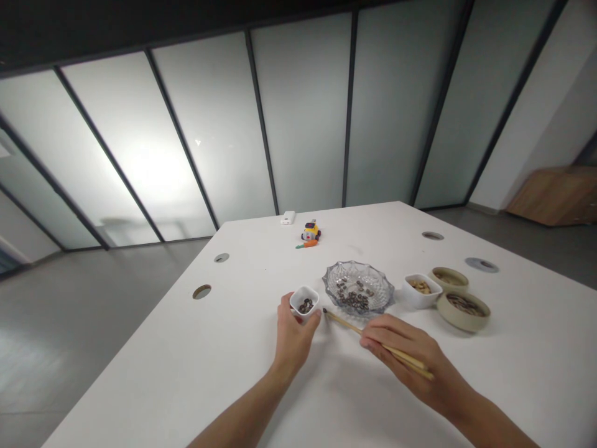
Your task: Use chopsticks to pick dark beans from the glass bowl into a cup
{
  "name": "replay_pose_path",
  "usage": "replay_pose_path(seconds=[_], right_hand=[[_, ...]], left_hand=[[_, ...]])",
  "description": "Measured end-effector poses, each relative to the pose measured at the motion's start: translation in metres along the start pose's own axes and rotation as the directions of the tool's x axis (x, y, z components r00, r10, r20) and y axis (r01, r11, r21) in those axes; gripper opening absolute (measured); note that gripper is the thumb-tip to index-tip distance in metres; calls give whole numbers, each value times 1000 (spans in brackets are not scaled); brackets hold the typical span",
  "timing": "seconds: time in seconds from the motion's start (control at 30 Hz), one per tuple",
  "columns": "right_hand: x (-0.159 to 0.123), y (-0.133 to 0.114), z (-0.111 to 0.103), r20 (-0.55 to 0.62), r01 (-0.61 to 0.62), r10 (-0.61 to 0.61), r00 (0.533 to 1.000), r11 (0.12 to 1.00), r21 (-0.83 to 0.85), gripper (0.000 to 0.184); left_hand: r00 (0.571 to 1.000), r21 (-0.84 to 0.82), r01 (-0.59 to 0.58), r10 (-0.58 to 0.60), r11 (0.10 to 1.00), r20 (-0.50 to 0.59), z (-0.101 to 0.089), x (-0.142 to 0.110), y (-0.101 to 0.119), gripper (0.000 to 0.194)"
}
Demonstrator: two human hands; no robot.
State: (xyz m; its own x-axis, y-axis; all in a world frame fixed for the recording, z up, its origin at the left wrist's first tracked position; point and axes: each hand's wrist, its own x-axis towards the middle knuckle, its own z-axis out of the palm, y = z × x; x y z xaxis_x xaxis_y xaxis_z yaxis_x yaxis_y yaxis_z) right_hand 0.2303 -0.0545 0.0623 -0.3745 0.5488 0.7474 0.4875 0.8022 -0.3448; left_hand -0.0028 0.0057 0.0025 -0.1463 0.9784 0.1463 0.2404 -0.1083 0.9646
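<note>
My left hand (295, 336) is closed around a small white square bowl (296, 303), tilted toward me, with several dark brown beans (306, 305) in it. In my right hand (405, 351) is a pair of wooden chopsticks (345, 322). Their tips pinch a single dark bean (325, 310) just to the right of the white bowl. Behind the chopsticks stands a scalloped clear glass bowl (383, 283) with many more dark beans on its bottom.
Right of the glass bowl are a white bowl (422, 300) of tan pieces and two beige round bowls (466, 323) (459, 281). Farther back lie a yellow toy vehicle (311, 231), an orange carrot-like item (308, 244) and a white box-like object (288, 218). Holes (202, 292) pierce the white table (224, 348).
</note>
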Motion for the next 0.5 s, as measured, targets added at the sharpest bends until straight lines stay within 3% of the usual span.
replay_pose_path(seconds=[0.5], right_hand=[[-3, 3, 2, 25, 14, -14, 1000, 1000, -13, 17]], left_hand=[[999, 6, -37, 37, 999, -15, 1, 1, -3, 47]])
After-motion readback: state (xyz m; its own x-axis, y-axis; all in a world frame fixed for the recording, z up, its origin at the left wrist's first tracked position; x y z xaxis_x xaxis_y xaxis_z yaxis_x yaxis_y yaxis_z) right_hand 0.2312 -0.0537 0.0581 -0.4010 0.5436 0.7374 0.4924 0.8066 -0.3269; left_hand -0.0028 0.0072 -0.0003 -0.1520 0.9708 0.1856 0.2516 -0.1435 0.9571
